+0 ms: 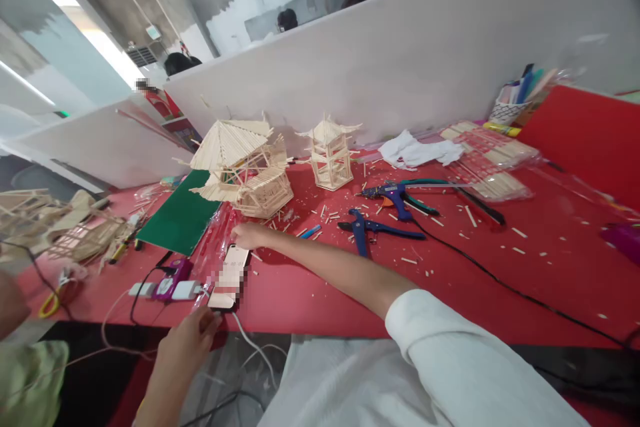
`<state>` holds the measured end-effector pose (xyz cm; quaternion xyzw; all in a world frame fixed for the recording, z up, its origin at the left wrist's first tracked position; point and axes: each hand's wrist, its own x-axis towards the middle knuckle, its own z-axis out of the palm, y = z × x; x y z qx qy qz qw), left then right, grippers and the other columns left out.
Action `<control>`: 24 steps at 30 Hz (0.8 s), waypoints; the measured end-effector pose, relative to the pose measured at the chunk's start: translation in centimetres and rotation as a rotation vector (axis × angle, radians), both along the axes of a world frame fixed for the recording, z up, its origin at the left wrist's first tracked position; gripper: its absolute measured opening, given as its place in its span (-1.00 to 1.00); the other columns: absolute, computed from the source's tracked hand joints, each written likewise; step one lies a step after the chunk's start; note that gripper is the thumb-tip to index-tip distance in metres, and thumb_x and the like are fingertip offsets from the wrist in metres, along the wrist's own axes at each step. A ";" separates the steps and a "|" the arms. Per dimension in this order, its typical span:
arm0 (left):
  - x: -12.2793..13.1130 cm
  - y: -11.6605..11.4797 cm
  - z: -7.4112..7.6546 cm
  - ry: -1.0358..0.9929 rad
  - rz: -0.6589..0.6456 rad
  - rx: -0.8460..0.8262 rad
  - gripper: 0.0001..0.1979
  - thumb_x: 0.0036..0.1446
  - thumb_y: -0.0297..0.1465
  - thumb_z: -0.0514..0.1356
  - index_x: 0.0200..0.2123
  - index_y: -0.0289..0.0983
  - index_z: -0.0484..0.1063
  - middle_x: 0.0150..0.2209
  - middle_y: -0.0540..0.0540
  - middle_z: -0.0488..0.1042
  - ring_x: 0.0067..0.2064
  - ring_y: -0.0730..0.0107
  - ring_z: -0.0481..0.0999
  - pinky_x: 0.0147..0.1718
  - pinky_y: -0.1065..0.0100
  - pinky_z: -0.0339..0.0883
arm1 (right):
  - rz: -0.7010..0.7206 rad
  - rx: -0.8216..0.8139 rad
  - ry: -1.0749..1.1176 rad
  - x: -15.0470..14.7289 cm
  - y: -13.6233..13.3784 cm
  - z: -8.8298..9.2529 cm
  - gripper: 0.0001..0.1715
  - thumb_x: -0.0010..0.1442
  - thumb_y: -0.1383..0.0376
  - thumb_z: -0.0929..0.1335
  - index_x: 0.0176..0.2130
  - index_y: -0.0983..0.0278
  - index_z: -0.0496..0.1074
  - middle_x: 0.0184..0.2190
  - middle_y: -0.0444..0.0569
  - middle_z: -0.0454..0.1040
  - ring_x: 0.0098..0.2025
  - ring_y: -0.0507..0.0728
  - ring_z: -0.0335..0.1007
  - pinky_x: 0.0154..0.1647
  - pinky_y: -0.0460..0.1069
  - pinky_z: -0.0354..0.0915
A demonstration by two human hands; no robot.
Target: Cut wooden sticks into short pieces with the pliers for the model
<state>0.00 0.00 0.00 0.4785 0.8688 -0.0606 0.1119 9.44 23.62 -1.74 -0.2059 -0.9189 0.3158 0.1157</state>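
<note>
A phone (pixel 231 277) lies on the red tabletop near its front edge, its screen partly blurred. My left hand (pixel 187 340) is at the phone's lower end, fingers curled and thumb drawn in; whatever they grip is hidden. Just beyond the phone's upper end, my right hand (pixel 247 235) reaches across with bent fingers held together. Its fingertips are too small to show what they hold. A white cable (pixel 250 340) hangs from near the phone's lower end. Behind my right hand stands a larger pavilion model (pixel 240 167) of thin wooden sticks.
A smaller stick tower (pixel 330 153) stands at the back. Blue cutters (pixel 365 230) and a glue gun (pixel 395 197) lie amid stick scraps. Left are a green board (pixel 180 213) and a purple power strip (pixel 170 280). Another person's arm (pixel 10 307) is at far left.
</note>
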 end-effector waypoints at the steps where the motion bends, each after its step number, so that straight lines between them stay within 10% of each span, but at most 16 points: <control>1: 0.2 0.0 0.1 0.003 -0.007 0.007 -0.77 0.23 -0.21 0.04 -0.32 -0.17 0.42 -0.22 -0.07 0.61 -0.11 0.11 0.57 -0.36 0.38 0.16 | -0.003 -0.028 0.016 0.0 0.2 0.1 -0.79 0.16 0.44 0.28 -0.27 0.35 0.51 -0.22 0.06 0.60 -0.20 0.14 0.49 -0.30 -0.10 0.30; 16: 3.1 0.6 1.7 0.130 0.017 0.098 -0.73 0.27 -0.15 0.00 -0.20 -0.18 0.37 -0.31 -0.09 0.60 -0.23 0.11 0.60 -0.36 0.33 0.21 | -0.016 -0.086 0.143 3.0 0.3 2.1 -0.68 0.05 0.53 0.31 -0.20 0.33 0.52 -0.19 -0.03 0.61 -0.19 0.08 0.50 -0.25 -0.14 0.30; 24: 14.2 10.1 5.4 0.008 -0.459 0.260 -0.75 0.32 -0.26 0.01 -0.07 -0.20 0.39 -0.25 -0.13 0.60 -0.21 0.20 0.57 -0.32 0.36 0.18 | -0.060 0.181 0.037 15.0 1.2 5.8 -0.61 0.14 0.53 0.26 -0.13 0.28 0.56 -0.09 0.02 0.59 -0.08 0.16 0.50 -0.13 -0.06 0.29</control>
